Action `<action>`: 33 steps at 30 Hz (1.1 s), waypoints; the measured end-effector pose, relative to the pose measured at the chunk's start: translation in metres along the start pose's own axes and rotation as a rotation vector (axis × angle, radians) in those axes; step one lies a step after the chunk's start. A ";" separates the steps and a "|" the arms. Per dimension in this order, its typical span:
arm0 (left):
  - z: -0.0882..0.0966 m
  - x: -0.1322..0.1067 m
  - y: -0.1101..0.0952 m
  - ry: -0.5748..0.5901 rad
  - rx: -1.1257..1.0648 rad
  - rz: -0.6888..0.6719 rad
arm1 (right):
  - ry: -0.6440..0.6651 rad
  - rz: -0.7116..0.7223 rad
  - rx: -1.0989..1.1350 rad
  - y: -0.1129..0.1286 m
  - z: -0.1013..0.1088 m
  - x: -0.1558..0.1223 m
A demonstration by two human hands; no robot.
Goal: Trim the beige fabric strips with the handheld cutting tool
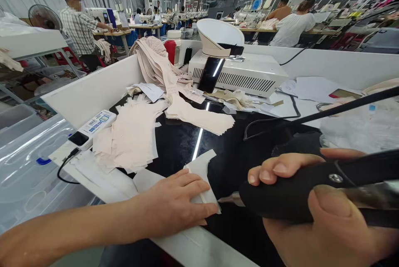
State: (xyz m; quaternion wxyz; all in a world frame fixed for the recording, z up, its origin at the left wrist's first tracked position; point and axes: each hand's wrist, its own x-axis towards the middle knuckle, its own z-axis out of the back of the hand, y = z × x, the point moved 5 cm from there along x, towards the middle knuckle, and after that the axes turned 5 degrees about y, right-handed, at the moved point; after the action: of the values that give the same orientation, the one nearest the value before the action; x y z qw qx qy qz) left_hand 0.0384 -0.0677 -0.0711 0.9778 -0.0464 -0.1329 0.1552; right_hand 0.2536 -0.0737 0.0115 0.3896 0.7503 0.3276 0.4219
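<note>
My left hand [181, 202] lies over a pale fabric piece [204, 165] at the front edge of the black work surface. Its fingers are stretched out and press the piece down. My right hand [330, 225] is wrapped round a black hand tool [289, 192], with a metal tip [232, 199] pointing left. That tip is at or just beside the right edge of the fabric; I cannot tell if they touch. A stack of pale cut pieces [127, 134] sits behind my left hand, and beige layered pieces [199, 115] lie farther back.
At the back, a white vented box [240, 74] carries a sun visor [220, 36], and a phone [211, 74] leans on it. A black cable [268, 119] crosses the right side. A small device with a screen [78, 138] stands at left. Co-workers sit and stand beyond the low white partitions.
</note>
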 end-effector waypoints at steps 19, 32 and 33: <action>0.010 -0.001 -0.004 -0.014 -0.019 0.029 | -0.037 0.061 -0.004 -0.007 -0.011 -0.006; 0.007 0.000 -0.024 -0.047 0.037 0.049 | -0.029 0.095 0.031 -0.008 -0.014 -0.001; 0.005 -0.002 -0.028 -0.044 0.052 0.060 | -0.005 0.088 0.033 -0.007 -0.013 -0.002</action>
State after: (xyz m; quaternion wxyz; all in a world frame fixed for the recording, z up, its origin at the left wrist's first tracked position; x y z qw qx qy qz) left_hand 0.0439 -0.0947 -0.0634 0.9704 -0.0217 -0.1489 0.1889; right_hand 0.2404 -0.0677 0.0087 0.3591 0.7714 0.3003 0.4310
